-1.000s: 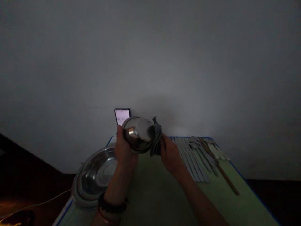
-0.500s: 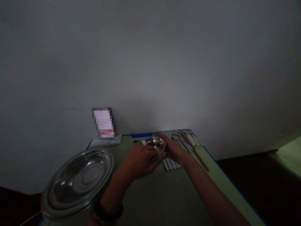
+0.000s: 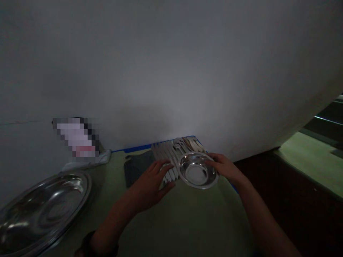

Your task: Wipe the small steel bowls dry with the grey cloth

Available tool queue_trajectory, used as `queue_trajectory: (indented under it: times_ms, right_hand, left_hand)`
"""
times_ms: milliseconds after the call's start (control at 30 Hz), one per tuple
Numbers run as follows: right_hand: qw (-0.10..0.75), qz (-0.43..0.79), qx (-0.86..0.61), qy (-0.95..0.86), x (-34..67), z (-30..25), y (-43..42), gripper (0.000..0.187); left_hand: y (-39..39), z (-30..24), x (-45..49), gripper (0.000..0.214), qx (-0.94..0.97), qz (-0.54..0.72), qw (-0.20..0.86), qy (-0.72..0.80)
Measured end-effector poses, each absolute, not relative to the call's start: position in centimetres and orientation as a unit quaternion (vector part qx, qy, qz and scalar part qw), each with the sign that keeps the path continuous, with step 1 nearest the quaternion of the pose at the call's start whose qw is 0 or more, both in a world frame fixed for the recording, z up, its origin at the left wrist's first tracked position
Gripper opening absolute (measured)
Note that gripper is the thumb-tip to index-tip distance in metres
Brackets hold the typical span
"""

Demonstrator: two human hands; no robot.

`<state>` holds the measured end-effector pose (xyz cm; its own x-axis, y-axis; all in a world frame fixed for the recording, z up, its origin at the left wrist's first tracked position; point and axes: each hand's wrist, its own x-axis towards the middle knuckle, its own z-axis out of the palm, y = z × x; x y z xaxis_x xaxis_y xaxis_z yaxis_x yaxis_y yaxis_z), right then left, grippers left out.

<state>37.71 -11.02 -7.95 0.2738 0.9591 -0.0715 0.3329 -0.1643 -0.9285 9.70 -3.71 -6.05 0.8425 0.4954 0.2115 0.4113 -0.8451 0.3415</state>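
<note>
1 sm. metal bowl, round, shallow, shiny, wide-rimmed, is nr the worktop's R edge, R hand's fingers clamped on its side; L hand nr it, fingers apart. Also 1 dark cloth + cutlery (too blurred to count) nr far edge, at least 1 big metal basin at L edge.

Between the left hand and the right hand, the near stretch of green tabletop leaves a hand room to pass. Farther back, the small bowl and the cutlery block the way; the large basin obstructs the left side, and the wall stops any reach beyond the far edge
</note>
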Motion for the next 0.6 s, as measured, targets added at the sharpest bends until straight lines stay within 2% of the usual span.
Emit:
queue_trajectory:
  times_ms: [167, 367, 600]
  right_hand:
    - [0.397, 0.297, -0.732, -0.468, 42.2, -8.8, -12.9, 0.038]
    - [0.362, 0.384, -0.651, -0.546, 41.0, -9.8, -14.0, 0.033]
    - [0.354, 0.411, -0.645, -0.539, 41.1, -11.1, -15.6, 0.037]
  left_hand:
    - [-3.3, -7.6, 11.6, 0.032, 0.964, 0.094, 0.145, 0.204]
    - [-2.8, -8.2, 13.0, 0.028, 0.970, 0.056, 0.150, 0.184]
    - [-3.0, -8.0, 13.0, 0.030, 0.967, 0.005, 0.153, 0.206]
